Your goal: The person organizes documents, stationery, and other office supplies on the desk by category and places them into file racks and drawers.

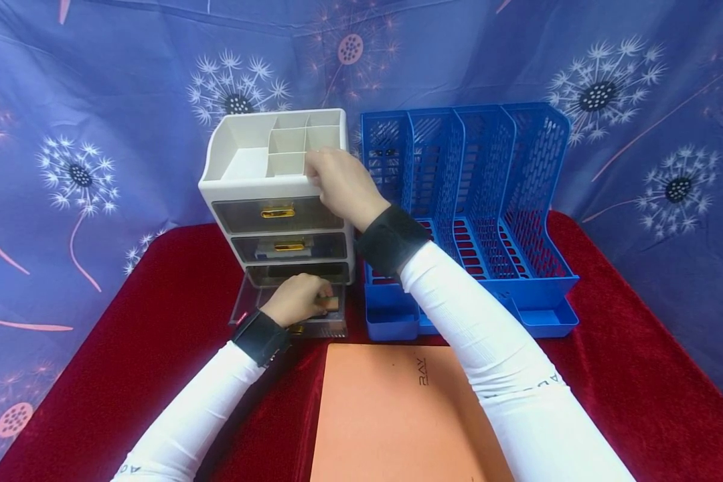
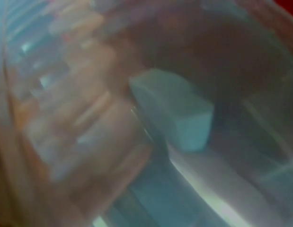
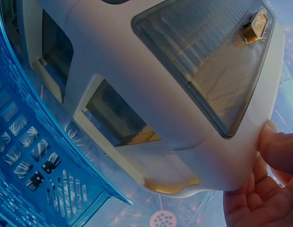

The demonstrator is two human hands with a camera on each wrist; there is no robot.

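Observation:
A white desk organizer point(image 1: 219, 191) with clear-fronted drawers stands on the table, its bottom drawer point(image 1: 241, 301) pulled out. My left hand point(image 1: 295, 299) reaches down into that drawer, fingers bent beside a small tan block-like piece point(image 1: 328, 304). Whether the fingers pinch this piece I cannot tell. In the left wrist view, which is blurred, a pale greenish block point(image 2: 172, 109) lies in the drawer. My right hand point(image 1: 346, 184) grips the organizer's top right front corner; in the right wrist view its thumb point(image 3: 281, 151) presses the white edge.
A blue slotted file rack point(image 1: 488, 194) with small front trays stands right of the organizer. An orange folder-like board point(image 1: 391, 408) marked RAY lies in front. Red cloth point(image 1: 132, 335) covers the table, and a blue dandelion-patterned curtain point(image 1: 138, 67) hangs behind.

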